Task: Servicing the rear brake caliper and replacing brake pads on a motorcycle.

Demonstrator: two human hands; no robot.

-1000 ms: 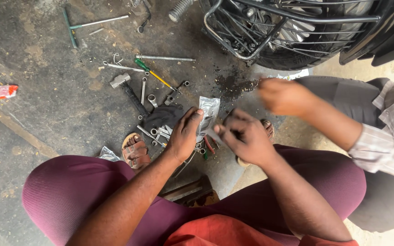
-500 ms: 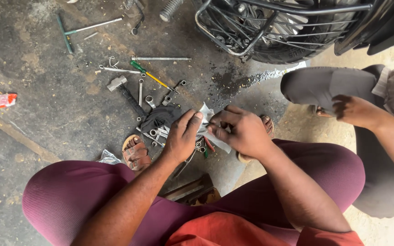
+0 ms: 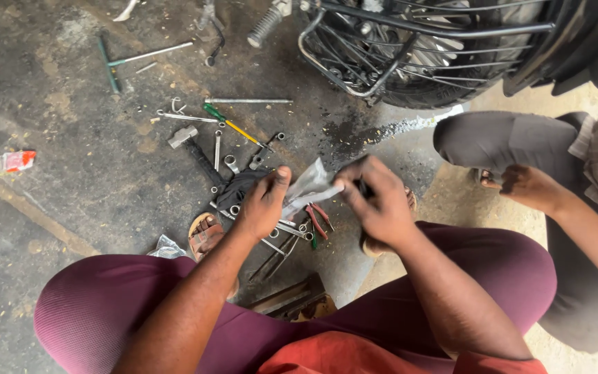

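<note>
Head view looks down past maroon-trousered knees (image 3: 140, 305) to both hands over the concrete floor (image 3: 70, 180). Left hand (image 3: 264, 204) pinches one edge of a small clear plastic packet (image 3: 309, 185); right hand (image 3: 378, 201) grips the other, fingers curled. The packet looks not yet opened, its contents hard to make out. Beyond lie spanners (image 3: 224, 156), a green-handled screwdriver (image 3: 228, 125), then a motorcycle wheel (image 3: 423, 48), cut off at the top edge.

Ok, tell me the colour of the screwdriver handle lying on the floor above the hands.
Green handle on the screwdriver, with a yellow shaft; it shows plainly in the head view.
</note>
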